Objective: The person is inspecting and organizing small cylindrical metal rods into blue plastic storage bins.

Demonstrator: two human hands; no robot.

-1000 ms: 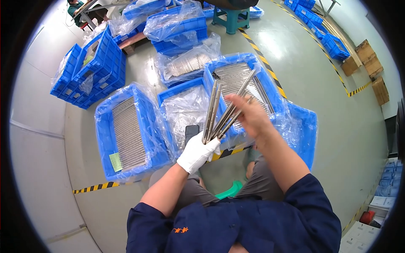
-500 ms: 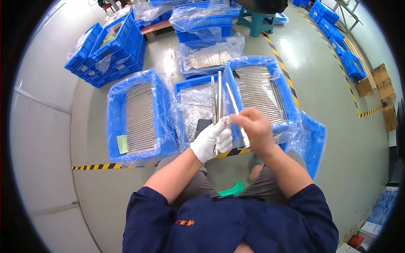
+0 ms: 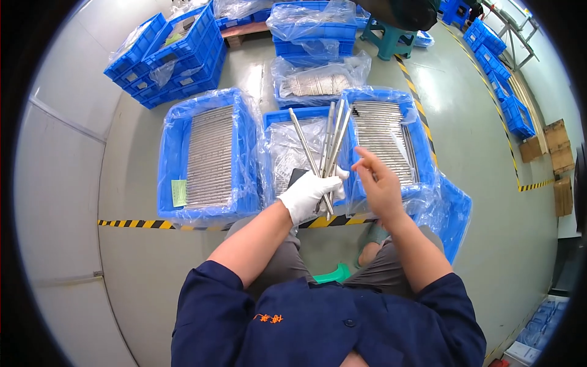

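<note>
My left hand (image 3: 310, 197), in a white glove, is closed round several metal rods (image 3: 329, 142) that fan out upward over the middle crate. Their lower ends stick out below the glove. To the right of them my bare right hand (image 3: 380, 182) holds nothing, its fingers apart, near the left edge of the right blue crate (image 3: 430, 131). Rows of similar rods (image 3: 378, 131) lie in that crate. Beneath my left hand stands the middle blue crate (image 3: 278, 116), lined with clear plastic; a dark flat object (image 3: 298, 175) in it is partly hidden by the glove.
A left blue crate (image 3: 247, 144) holds more rods and a pale green slip (image 3: 178, 192). Behind are another rod-filled crate (image 3: 318, 82), stacked blue crates (image 3: 205, 64) and a green stool (image 3: 389, 41). Yellow-black tape (image 3: 150, 224) marks the floor.
The rod that was in my right hand is now among those in my left. My right hand has let go and opened. The view has shifted slightly.
</note>
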